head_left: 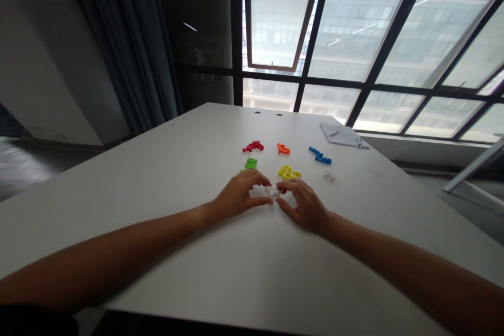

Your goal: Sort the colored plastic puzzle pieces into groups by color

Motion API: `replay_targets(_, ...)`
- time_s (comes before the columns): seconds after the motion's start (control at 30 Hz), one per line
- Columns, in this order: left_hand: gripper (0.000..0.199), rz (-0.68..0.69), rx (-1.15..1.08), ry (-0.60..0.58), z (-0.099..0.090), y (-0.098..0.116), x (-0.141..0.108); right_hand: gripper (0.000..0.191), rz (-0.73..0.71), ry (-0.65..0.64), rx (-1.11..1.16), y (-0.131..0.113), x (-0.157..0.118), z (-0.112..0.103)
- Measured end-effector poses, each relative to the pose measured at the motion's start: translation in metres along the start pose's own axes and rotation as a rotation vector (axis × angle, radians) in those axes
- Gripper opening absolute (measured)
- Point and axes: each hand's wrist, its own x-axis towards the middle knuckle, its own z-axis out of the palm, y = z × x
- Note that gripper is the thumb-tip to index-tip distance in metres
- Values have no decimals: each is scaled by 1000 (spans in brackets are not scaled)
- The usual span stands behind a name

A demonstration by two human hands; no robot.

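Small white plastic pieces [272, 192] are pinched between my two hands, just above or on the white table [252, 268]; their exact form is too small to make out. My left hand [242, 192] grips them from the left with thumb and fingertips. From the right, my right hand [301, 202] closes on them in the same way. Green plastic pieces [251, 163] lie right behind my left hand, partly hidden by it. Beyond my right hand is a cluster of yellow plastic pieces [286, 172]. Another white piece [328, 175] rests to its right.
Farther back lie red pieces [252, 146], orange pieces [283, 149] and blue pieces [320, 155]. Papers [344, 135] with pens sit near the table's right edge. Behind the table are large windows [354, 26] and a dark curtain [126, 47].
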Motion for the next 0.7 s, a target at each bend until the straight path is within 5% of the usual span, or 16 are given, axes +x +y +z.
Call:
replay_targets(0.53,41,28,27,62,1,0,-3,36,0,37,9,2,-3,1)
replay_targets(0.7,41,6,-2,42,2,0,-4,35,-98,-18,-13,3,0,-4)
